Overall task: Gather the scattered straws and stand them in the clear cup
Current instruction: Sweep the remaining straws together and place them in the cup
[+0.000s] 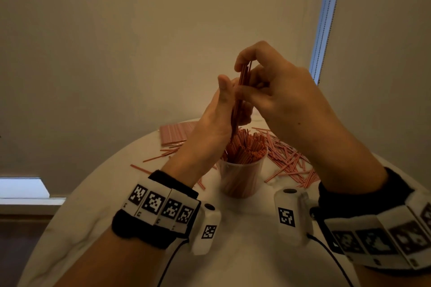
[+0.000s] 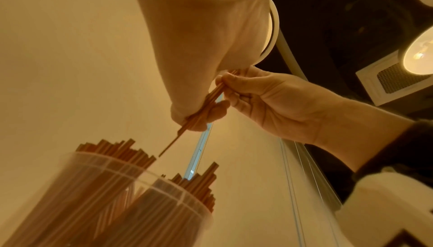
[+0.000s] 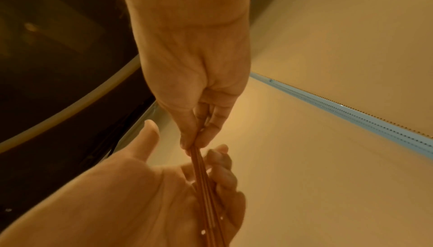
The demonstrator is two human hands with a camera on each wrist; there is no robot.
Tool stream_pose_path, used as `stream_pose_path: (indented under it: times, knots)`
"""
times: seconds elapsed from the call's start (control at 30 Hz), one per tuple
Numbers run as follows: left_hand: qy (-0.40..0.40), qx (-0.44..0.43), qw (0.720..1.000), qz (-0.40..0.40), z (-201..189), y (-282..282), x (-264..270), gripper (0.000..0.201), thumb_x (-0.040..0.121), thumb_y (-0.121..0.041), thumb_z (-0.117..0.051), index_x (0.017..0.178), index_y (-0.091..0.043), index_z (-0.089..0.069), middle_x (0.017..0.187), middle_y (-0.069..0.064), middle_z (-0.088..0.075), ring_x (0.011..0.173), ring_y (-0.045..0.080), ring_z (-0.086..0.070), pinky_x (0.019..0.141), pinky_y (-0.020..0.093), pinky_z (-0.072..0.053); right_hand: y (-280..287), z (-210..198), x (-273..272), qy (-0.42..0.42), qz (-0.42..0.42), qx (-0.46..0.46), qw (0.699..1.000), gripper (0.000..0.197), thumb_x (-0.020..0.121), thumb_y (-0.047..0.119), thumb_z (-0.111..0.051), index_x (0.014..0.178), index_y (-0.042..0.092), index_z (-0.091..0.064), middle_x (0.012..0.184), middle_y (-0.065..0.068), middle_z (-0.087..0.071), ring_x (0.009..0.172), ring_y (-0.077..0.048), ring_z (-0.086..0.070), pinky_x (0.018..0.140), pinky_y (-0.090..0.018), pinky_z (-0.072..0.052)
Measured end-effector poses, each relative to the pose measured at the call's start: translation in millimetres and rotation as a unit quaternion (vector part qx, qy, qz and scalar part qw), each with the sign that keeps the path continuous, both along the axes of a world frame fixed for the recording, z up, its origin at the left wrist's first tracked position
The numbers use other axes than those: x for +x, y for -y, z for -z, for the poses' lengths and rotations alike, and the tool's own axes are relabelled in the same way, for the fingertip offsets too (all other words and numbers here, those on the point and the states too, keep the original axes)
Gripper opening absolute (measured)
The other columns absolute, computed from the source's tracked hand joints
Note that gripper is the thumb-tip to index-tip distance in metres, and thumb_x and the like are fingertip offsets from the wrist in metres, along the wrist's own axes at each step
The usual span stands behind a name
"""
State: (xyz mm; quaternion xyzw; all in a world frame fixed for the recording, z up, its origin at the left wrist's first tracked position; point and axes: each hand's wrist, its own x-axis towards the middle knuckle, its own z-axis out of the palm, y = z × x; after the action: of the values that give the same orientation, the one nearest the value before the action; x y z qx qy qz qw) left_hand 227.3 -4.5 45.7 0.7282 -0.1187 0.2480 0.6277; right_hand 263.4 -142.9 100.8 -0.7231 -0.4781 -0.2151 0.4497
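Between the two hands, directly above the clear cup, a thin bundle of red-striped straws is held nearly upright. The right hand pinches the bundle's top end between thumb and curled fingers, which seems meant to steer the bundle from above. The left hand sits lower on the same bundle: its fingers curl loosely round the shafts while the thumb stands free beside them, so it acts more as a guide sleeve than a firm clamp, probably to keep the straws parallel and their lower ends level. In the left wrist view the lowest tip of the bundle hangs just above the straws already standing in the cup, not yet among them.

Below the fingers, the cup is already packed with upright straws, their tops rising past the rim and leaning a little apart, with a gap between two clumps. That gap looks like the likely entry point; pushing the bundle onto the packed ends instead could bend the straws or tip the light cup.

To the right of the fingers and further down, many loose straws lie criss-crossed on the white bench; a few more lie to the left, near a flat pack of striped straws at the far edge. Much of the gathering appears done, with a fair pile left.
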Motion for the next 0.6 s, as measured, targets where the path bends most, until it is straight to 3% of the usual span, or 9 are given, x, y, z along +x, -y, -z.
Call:
stream_pose_path:
  times: [0.1, 0.17, 0.23, 0.3, 0.37, 0.4, 0.5, 0.6]
  knots:
    - [-0.042, 0.059, 0.996, -0.060, 2, -7, -3, 0.083, 0.077, -0.092, -0.017, 0.137, -0.047, -0.053, 0.121, -0.007, -0.071, 0.119, 0.007, -0.064, 0.105, 0.038, -0.047, 0, 1, 2, 0.005, 0.022, 0.014, 1.000, 0.025, 0.095, 0.021, -0.067, 0.115, 0.025, -0.053, 0.077, 0.007, -0.064, 0.071, 0.000, -0.064, 0.061, -0.007, -0.047]
    - [-0.083, 0.106, 0.987, -0.092, 4, -16, -5, 0.095, 0.071, -0.097, -0.019, 0.143, -0.042, -0.047, 0.127, -0.014, -0.065, 0.116, -0.005, -0.059, 0.103, 0.031, -0.047, -2, 6, 7, 0.003, 0.041, 0.006, 0.999, 0.024, 0.095, 0.023, -0.067, 0.114, 0.027, -0.053, 0.078, 0.008, -0.064, 0.071, -0.003, -0.064, 0.063, -0.012, -0.049]
    - [-0.147, 0.155, 0.973, -0.082, 6, -28, -8, 0.107, 0.067, -0.100, -0.033, 0.152, -0.037, -0.037, 0.137, -0.013, -0.058, 0.112, -0.015, -0.054, 0.089, 0.012, -0.046, -6, 15, 15, -0.022, 0.066, -0.047, 0.996, 0.020, 0.096, 0.023, -0.064, 0.114, 0.029, -0.056, 0.085, 0.006, -0.066, 0.076, -0.009, -0.065, 0.067, -0.024, -0.054]
    - [-0.238, 0.190, 0.952, -0.032, 9, -41, -9, 0.108, 0.072, -0.084, -0.062, 0.160, -0.035, -0.022, 0.150, -0.006, -0.050, 0.120, -0.006, -0.053, 0.088, 0.013, -0.044, -11, 26, 23, -0.065, 0.102, -0.196, 0.973, 0.017, 0.097, 0.023, -0.058, 0.111, 0.031, -0.064, 0.096, 0.000, -0.070, 0.086, -0.019, -0.066, 0.077, -0.038, -0.057]
    - [-0.300, 0.207, 0.931, 0.024, 15, -49, -8, 0.122, 0.071, -0.056, -0.084, 0.163, -0.026, -0.011, 0.130, -0.018, -0.064, 0.109, -0.011, -0.061, 0.085, 0.009, -0.047, -18, 39, 29, -0.078, 0.117, -0.370, 0.918, 0.025, 0.097, 0.020, -0.055, 0.110, 0.033, -0.072, 0.102, -0.002, -0.072, 0.090, -0.021, -0.065, 0.084, -0.040, -0.056]
    - [-0.319, 0.211, 0.923, 0.037, 18, -51, -7, 0.126, 0.069, -0.046, -0.089, 0.163, -0.023, -0.009, 0.121, -0.022, -0.067, 0.108, -0.009, -0.064, 0.087, 0.010, -0.050, -20, 42, 29, -0.076, 0.118, -0.404, 0.904, 0.027, 0.097, 0.019, -0.056, 0.112, 0.033, -0.073, 0.104, -0.001, -0.072, 0.090, -0.020, -0.065, 0.085, -0.037, -0.055]
    - [-0.337, 0.221, 0.915, 0.013, 26, -54, -1, 0.132, 0.065, -0.037, -0.096, 0.163, -0.023, -0.009, 0.140, -0.005, -0.059, 0.129, 0.014, -0.058, 0.112, 0.036, -0.046, -21, 40, 33, -0.079, 0.125, -0.328, 0.933, 0.019, 0.093, 0.023, -0.066, 0.106, 0.033, -0.076, 0.101, 0.005, -0.071, 0.090, -0.015, -0.064, 0.076, -0.028, -0.053]
    - [-0.343, 0.215, 0.914, 0.010, 26, -55, 0, 0.144, 0.062, -0.042, -0.097, 0.163, -0.031, 0.005, 0.148, -0.001, -0.053, 0.136, 0.020, -0.052, 0.119, 0.044, -0.037, -22, 41, 35, -0.083, 0.124, -0.300, 0.942, 0.009, 0.087, 0.025, -0.074, 0.094, 0.030, -0.074, 0.095, 0.006, -0.070, 0.089, -0.014, -0.065, 0.076, -0.031, -0.057]
